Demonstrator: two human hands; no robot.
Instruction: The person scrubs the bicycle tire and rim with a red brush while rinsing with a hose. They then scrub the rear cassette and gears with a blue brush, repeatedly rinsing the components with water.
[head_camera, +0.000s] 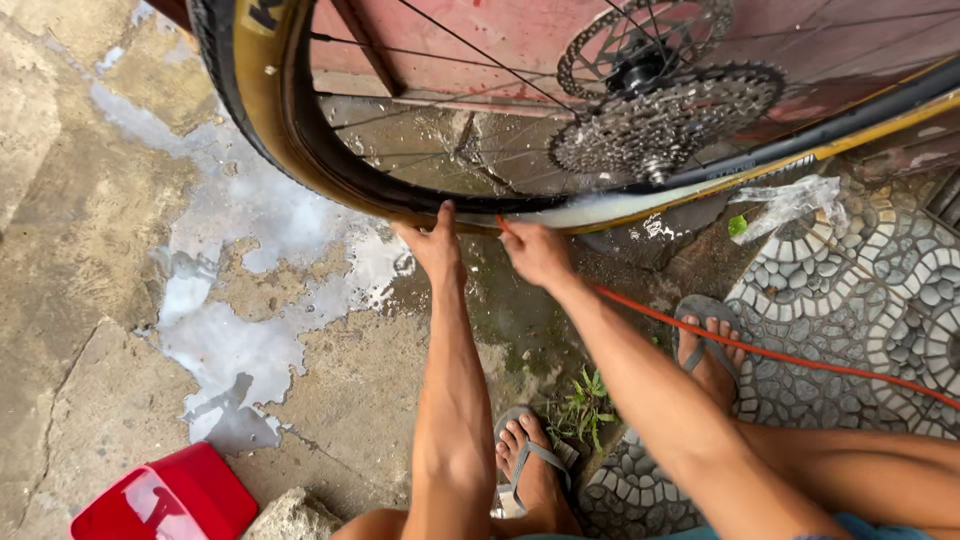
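Bicycle wheel (420, 190), black tyre with tan sidewall, stood upright on wet concrete floor (90, 300), its cassette (665, 125) and disc rotor (640, 45) at upper right. Left hand (432, 245) pressed flat against the tyre's lower edge, fingers extended together; right hand (535, 252) just beside it, fingers pinched narrow on the end of an orange hose (800, 362) held at the rim. Red plastic container (165, 498) lay at lower left, well apart.

We counted one bicycle wheel (300, 150), one cassette (665, 125), one brake disc (640, 40), one orange hose (800, 362), one red tub (165, 500), two sandals (530, 455), two hands (435, 245).
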